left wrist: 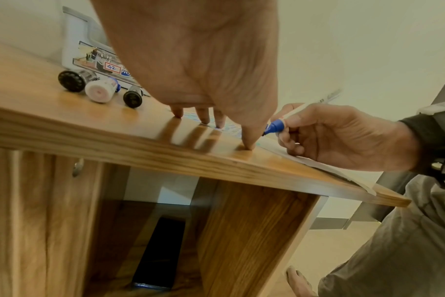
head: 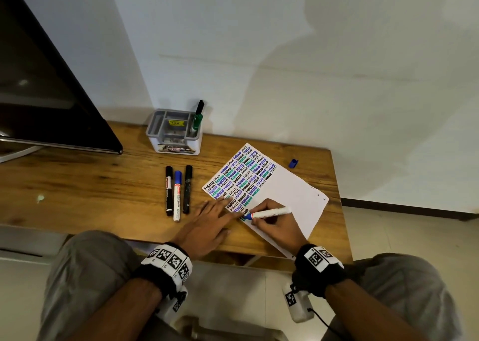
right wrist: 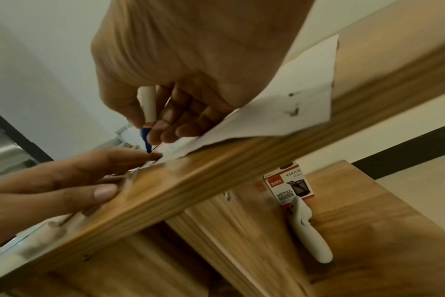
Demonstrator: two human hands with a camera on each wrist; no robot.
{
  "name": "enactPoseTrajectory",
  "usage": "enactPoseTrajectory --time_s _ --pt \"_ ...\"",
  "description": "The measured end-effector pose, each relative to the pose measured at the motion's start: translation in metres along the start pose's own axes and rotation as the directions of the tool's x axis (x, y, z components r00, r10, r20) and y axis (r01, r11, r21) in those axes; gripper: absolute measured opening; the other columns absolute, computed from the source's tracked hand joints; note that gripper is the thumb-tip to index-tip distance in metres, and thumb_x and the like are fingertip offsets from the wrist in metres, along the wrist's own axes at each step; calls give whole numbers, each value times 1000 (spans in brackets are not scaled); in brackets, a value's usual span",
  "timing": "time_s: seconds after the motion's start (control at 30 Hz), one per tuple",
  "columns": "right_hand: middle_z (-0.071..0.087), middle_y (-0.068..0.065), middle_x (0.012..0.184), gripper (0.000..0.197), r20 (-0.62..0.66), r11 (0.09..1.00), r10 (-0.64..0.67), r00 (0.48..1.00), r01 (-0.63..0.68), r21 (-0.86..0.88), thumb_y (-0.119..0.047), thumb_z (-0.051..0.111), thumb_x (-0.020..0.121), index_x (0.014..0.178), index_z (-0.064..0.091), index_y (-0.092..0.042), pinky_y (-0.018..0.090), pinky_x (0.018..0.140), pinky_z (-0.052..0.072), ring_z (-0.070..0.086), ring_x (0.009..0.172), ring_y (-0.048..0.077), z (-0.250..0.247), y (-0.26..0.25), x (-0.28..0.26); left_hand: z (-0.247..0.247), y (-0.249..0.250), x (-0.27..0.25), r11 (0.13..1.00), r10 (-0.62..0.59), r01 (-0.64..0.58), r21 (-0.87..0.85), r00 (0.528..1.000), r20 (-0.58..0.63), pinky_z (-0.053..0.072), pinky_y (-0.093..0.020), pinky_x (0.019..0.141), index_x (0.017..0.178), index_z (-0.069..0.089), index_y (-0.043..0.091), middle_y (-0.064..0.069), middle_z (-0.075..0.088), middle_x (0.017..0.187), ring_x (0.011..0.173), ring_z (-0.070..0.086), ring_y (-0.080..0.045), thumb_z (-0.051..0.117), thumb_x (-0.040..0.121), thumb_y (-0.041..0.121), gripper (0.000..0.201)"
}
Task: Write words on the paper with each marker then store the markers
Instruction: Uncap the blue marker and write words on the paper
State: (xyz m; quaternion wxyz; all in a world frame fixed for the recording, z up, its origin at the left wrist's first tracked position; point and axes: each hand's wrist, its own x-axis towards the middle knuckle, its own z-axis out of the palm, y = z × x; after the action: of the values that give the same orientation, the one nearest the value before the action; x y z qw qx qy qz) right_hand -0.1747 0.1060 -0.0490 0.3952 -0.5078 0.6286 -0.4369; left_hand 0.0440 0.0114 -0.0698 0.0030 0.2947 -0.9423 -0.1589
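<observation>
A white sheet of paper [head: 290,193] lies tilted on the wooden table [head: 90,185], its upper part filled with rows of "HELLO" in black, blue and green. My right hand [head: 272,224] pinches an uncapped blue marker [head: 269,213], its tip on the paper's lower left corner. The same blue marker [right wrist: 146,128] points down at the sheet in the right wrist view. My left hand [head: 210,224] lies flat with straight fingers [left wrist: 203,118] pressing the paper's left edge. Three capped markers [head: 177,193] lie side by side to the left. A blue cap [head: 293,163] lies right of the paper.
A grey-and-white organiser box [head: 173,133] at the back holds a green marker [head: 197,121] and a black one. A dark screen [head: 39,81] leans at the left. Below the tabletop, a shelf holds a small carton [right wrist: 290,184] and a white tool [right wrist: 307,231].
</observation>
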Motion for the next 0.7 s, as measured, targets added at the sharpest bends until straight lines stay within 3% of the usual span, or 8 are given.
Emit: enactPoseTrajectory --time_s 0.13,0.3,0.43,0.57,0.7 --pt "72 -7 90 14 -40 1000 -9 999 8 -30 -9 76 87 87 67 -19 18 75 55 67 90 9 0 6 -2 1 -1 0 1000 2 -2 -7 1000 5 6 -42 118 149 26 42 5 12 165 151 9 -18 47 99 39 55" --pt "74 -5 94 11 -49 1000 20 999 -19 26 -10 77 86 86 66 -13 25 80 60 69 100 10 2 14 -5 4 -2 0 1000 16 -17 26 1000 22 13 -47 121 149 25 42 9 9 166 152 8 -16 24 94 48 56" --pt "75 -7 98 13 -43 998 41 998 -38 54 -11 78 86 85 66 -15 27 82 61 69 104 10 4 21 -5 5 0 -1 1000 14 -15 16 1000 20 11 -46 121 149 24 43 9 11 165 152 10 -16 20 92 49 58" --pt "76 -5 101 12 -37 999 25 999 -24 45 -12 79 85 87 68 -15 33 85 62 70 105 14 4 24 -5 7 -1 0 999 18 -18 30 1000 14 17 -52 121 148 26 43 7 14 165 152 12 -18 30 95 46 53" --pt "76 -3 98 13 -35 1000 9 999 -8 25 -12 79 85 85 67 -20 34 82 62 71 99 17 4 23 -4 8 -1 1 998 31 -32 57 999 20 14 -53 121 150 21 46 5 12 166 152 9 -19 42 99 40 55"
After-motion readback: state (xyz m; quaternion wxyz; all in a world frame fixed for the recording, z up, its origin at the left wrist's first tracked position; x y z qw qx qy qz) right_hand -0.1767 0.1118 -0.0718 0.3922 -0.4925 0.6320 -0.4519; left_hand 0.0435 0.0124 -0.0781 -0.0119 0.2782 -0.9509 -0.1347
